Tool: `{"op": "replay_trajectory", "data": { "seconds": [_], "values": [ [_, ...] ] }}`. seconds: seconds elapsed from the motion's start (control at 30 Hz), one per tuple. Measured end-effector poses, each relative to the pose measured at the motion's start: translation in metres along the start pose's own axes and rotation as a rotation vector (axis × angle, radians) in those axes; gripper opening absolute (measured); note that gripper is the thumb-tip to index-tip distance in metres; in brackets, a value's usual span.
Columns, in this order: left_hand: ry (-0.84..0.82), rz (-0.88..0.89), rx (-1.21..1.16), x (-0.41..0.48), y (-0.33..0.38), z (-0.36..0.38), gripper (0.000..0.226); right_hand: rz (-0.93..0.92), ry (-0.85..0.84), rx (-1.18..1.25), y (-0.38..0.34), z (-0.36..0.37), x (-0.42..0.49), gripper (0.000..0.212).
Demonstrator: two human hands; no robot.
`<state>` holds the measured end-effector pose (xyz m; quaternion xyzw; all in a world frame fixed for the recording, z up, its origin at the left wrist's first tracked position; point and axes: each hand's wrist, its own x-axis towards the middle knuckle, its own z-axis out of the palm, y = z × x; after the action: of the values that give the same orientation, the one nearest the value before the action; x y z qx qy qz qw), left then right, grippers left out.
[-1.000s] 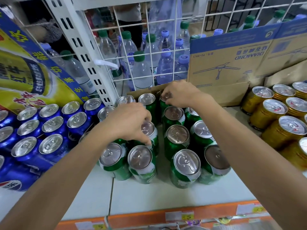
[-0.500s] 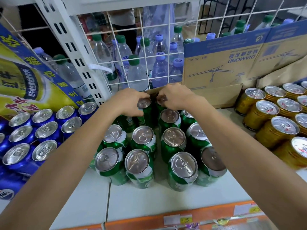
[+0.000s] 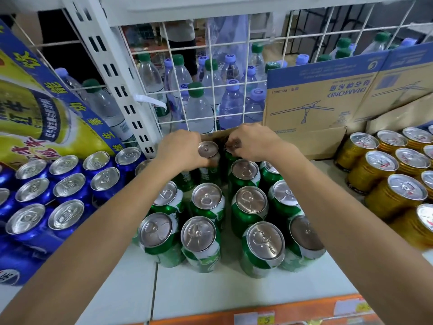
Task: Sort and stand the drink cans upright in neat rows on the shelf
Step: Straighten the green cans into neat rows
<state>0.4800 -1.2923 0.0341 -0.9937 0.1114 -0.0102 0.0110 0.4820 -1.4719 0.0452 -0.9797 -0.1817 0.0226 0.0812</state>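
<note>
Head camera, looking down: both bare arms stretch forward over the white shelf (image 3: pixel 210 292), forearms converging, and the wrists end up close together at the back of the green block.

The left hand (image 3: pixel 181 148) is wrapped round the side of a rear can (image 3: pixel 208 150). Its fingers curl on the can's body, and the silver lid faces up in plain sight, so the can is upright.

The right hand (image 3: pixel 253 143) arches knuckles-up over the neighbouring can (image 3: pixel 232 147), fingertips pinching at the rim. Most of that can is hidden under the hand.

The two cans stand just beside each other, right against the wire grid (image 3: pixel 210 66) at the back of the shelf.

In front of them the other green cans (image 3: pixel 250 207) stand upright in rough rows, the front row loosely spaced.

Blue cans (image 3: pixel 68 186) crowd the left side and gold cans (image 3: pixel 384 181) fill the right. Water bottles (image 3: pixel 199 109) show through the grid, and a cardboard box (image 3: pixel 316 102) sits at the back right.
</note>
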Motion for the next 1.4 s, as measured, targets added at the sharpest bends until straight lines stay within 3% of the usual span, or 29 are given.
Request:
{"op": "replay_trajectory", "data": {
  "seconds": [0.07, 0.2, 0.3, 0.43, 0.67, 0.97, 1.4],
  "values": [
    [0.037, -0.084, 0.007, 0.000, 0.005, 0.003, 0.075, 0.002, 0.002, 0.002, 0.000, 0.000, 0.001, 0.026],
    [0.019, -0.077, 0.025, 0.000, 0.006, 0.005, 0.081, 0.003, -0.007, 0.004, 0.000, -0.001, 0.000, 0.028],
    [-0.067, 0.007, -0.021, -0.001, 0.000, 0.000, 0.079, 0.009, -0.013, 0.004, -0.001, -0.002, 0.000, 0.028],
    [-0.077, 0.187, 0.115, 0.000, -0.006, 0.000, 0.077, 0.012, -0.021, -0.006, 0.000, -0.004, -0.001, 0.030],
    [-0.042, 0.064, 0.040, 0.004, 0.000, 0.007, 0.073, 0.010, -0.023, -0.005, 0.000, -0.002, 0.000, 0.032],
    [-0.096, 0.142, 0.041, 0.002, -0.002, 0.001, 0.077, 0.011, -0.016, -0.006, -0.001, -0.002, -0.004, 0.033],
    [-0.037, 0.115, 0.051, -0.005, 0.001, 0.006, 0.073, 0.011, -0.022, -0.012, -0.004, -0.004, -0.007, 0.031]
  ]
}}
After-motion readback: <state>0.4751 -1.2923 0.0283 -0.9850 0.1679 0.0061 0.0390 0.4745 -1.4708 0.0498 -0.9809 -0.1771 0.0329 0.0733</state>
